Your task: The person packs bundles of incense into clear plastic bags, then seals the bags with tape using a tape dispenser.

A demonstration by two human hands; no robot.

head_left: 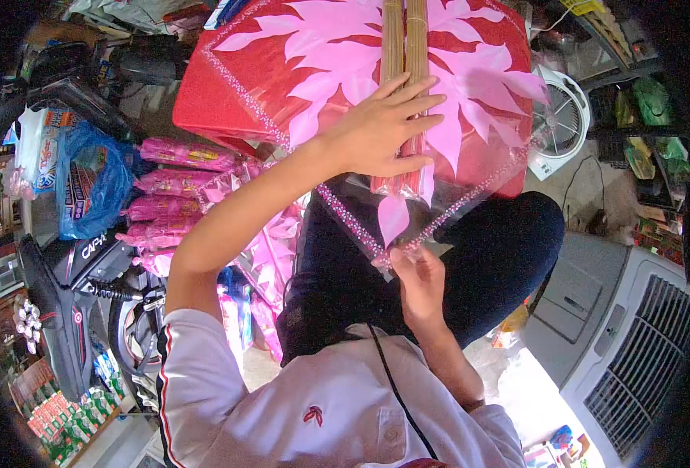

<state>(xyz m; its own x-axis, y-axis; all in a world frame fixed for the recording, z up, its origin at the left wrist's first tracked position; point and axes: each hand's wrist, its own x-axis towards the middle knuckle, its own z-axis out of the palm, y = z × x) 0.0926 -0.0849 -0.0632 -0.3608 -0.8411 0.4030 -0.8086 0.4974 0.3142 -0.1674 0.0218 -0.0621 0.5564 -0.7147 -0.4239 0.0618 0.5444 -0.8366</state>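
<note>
My left hand [384, 129] lies flat with fingers spread across two bundles of thin sticks [403, 39]. The bundles are tan at the far part and reddish under and below the hand. They rest on a clear plastic sheet [333, 207] printed with pink leaf shapes and a dotted border, spread over a red padded surface [212, 93]. Nearer my body, my right hand [419, 277] pinches the sheet's near corner between thumb and fingers, just below a single pink petal shape [393, 218].
Several pink wrapped bundles [177, 183] lie to the left, beside a blue plastic bag [87, 187] and a motorbike [72, 312]. At the right are a round white fan [567, 113] and a grey-white appliance with a grille [641, 351]. My bent leg [509, 249] is below the red surface.
</note>
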